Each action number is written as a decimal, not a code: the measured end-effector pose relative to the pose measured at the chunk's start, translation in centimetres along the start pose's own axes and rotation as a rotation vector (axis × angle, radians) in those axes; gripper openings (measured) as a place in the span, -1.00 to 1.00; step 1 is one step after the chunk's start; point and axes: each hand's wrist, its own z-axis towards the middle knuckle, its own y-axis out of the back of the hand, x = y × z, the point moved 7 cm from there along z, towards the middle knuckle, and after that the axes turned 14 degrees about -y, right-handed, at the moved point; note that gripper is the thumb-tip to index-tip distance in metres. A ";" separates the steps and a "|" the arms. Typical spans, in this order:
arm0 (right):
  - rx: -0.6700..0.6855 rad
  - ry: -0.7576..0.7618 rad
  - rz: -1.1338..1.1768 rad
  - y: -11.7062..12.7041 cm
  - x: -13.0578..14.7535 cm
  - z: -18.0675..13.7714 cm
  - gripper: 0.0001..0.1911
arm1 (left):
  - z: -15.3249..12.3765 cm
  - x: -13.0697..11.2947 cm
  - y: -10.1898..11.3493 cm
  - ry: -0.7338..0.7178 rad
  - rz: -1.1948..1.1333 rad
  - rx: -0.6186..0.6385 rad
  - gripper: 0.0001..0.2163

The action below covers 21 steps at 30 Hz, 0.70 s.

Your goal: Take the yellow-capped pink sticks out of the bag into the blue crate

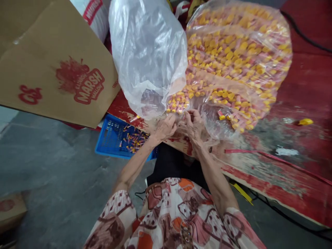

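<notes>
A large clear plastic bag full of small pink pieces with yellow caps lies on the red bench, its mouth toward me. A small pile of capped pieces sits just beyond my fingertips. My left hand is at the pile's near left edge, fingers curled together; what they hold is hidden. My right hand is close beside it at the bag's mouth, thumb and forefinger pinched; what is between them is too small to make out. Left of the pile stands a whitish translucent plastic bag, its lower edge close to my left hand.
A cardboard box with red print stands at the left. Below the bench edge is a blue crate with several capped pieces inside. On the worn red bench lie a pink strap, a yellow scrap and a black cable.
</notes>
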 end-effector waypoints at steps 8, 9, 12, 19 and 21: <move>0.072 0.064 -0.098 -1.6 -3.1 0.8 -0.67 | -8.4 9.3 4.4 0.347 0.300 0.063 -0.72; 0.049 0.108 -0.139 -1.4 -3.0 0.7 -0.71 | -7.9 10.4 5.0 0.359 0.303 -0.003 -0.64; -0.024 0.147 -0.222 -0.8 -3.1 0.6 -0.80 | -4.5 13.3 4.8 0.333 0.209 -0.159 -0.52; -0.032 -0.213 0.193 -1.0 -3.8 1.3 -0.61 | 0.1 11.7 0.6 0.118 -0.201 -0.263 -0.67; -0.052 -0.300 0.378 -2.1 -3.6 0.9 -0.54 | -0.4 8.3 -0.2 -0.007 -0.418 -0.307 -0.65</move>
